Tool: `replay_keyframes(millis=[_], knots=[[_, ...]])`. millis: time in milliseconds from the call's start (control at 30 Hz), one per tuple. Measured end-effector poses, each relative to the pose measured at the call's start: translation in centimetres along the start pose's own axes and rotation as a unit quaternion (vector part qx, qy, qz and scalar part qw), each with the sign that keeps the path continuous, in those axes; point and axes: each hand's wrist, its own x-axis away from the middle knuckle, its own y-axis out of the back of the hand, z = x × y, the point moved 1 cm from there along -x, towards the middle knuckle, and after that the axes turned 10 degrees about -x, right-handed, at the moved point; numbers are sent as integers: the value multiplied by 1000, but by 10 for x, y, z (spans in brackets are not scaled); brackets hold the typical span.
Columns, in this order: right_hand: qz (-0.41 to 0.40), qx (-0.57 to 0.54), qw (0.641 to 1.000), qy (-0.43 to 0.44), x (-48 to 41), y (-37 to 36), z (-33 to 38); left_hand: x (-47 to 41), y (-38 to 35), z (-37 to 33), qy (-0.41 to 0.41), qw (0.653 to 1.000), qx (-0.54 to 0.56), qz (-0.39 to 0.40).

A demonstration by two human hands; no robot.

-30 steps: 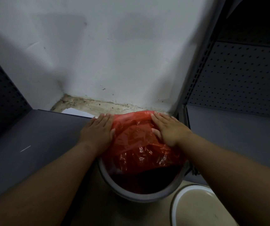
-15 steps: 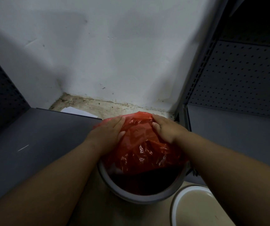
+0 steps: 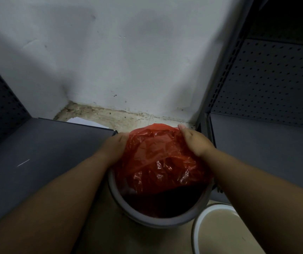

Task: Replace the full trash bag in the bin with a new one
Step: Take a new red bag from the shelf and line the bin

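Observation:
A red plastic trash bag point(image 3: 158, 158) lies crumpled over the far half of a round grey bin point(image 3: 147, 219) on the floor between two shelf units. My left hand point(image 3: 115, 146) grips the bag's left edge at the bin's rim, its fingertips hidden behind the plastic. My right hand point(image 3: 195, 141) pinches the bag's upper right edge with its fingers curled. The near half of the bin's opening is dark and uncovered.
A grey metal shelf point(image 3: 37, 153) runs on the left and another shelf point(image 3: 266, 143) with a perforated back on the right. A white round rim point(image 3: 198, 222) stands beside the bin at lower right. A white wall point(image 3: 119, 61) is just behind; white paper point(image 3: 84, 121) lies on the dirty floor.
Both hands went from lying flat on the bag to gripping its edges. The bag's far edge has bunched up and risen slightly.

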Motion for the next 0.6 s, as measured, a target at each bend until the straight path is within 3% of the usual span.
replay_keyframes(millis=[200,267,333,467,600], knots=[[-144,-151,978,11,20,6,-8,8,-5,11,95,993,74,-22],[-200,-65,977,43,28,4,-10,14,-6,12,117,988,92,-42],[-237,40,968,72,37,1,-12,18,-7,11,99,991,40,-79],[-181,113,974,73,48,-1,-21,33,-5,10,63,976,-78,-193],[-63,108,990,64,68,4,-24,49,-7,13,52,973,-80,-212]])
